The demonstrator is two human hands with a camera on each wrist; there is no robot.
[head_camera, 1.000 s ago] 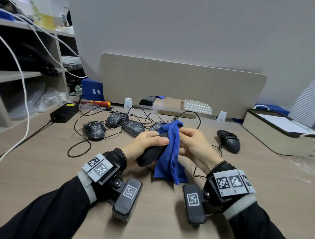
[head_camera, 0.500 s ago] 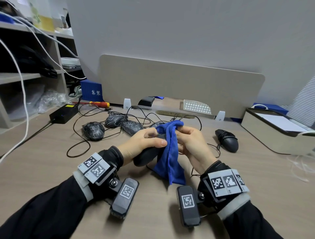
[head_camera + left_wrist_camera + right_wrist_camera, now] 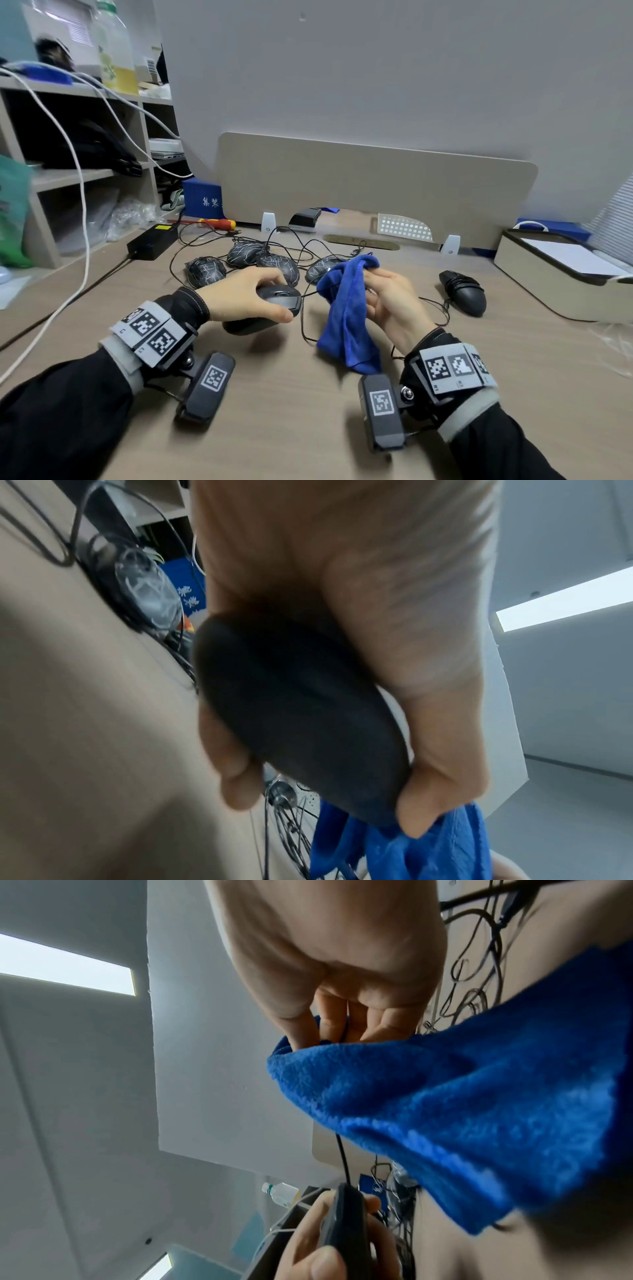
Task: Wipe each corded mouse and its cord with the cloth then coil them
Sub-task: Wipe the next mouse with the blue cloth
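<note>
My left hand (image 3: 255,299) grips a plain black corded mouse (image 3: 274,301) just above the desk, thumb on one side and fingers on the other; the left wrist view shows its dark underside (image 3: 301,712). Its cord (image 3: 303,322) runs right into the blue cloth (image 3: 346,315). My right hand (image 3: 383,294) pinches the cloth around the cord, and the rest of the cloth hangs down to the desk. In the right wrist view the cord (image 3: 342,1156) comes out of the cloth (image 3: 462,1096) toward the mouse (image 3: 346,1229).
Several patterned grey mice (image 3: 205,272) with tangled cords lie behind my hands. One black mouse (image 3: 466,291) with a coiled cord sits at the right. A power brick (image 3: 152,241), a screwdriver (image 3: 219,223), a beige divider (image 3: 376,188) and a tray (image 3: 561,274) ring the desk.
My hands have moved apart: the left drew the mouse out of the cloth to the left, baring it, while the right stayed holding the cloth, now around the cord.
</note>
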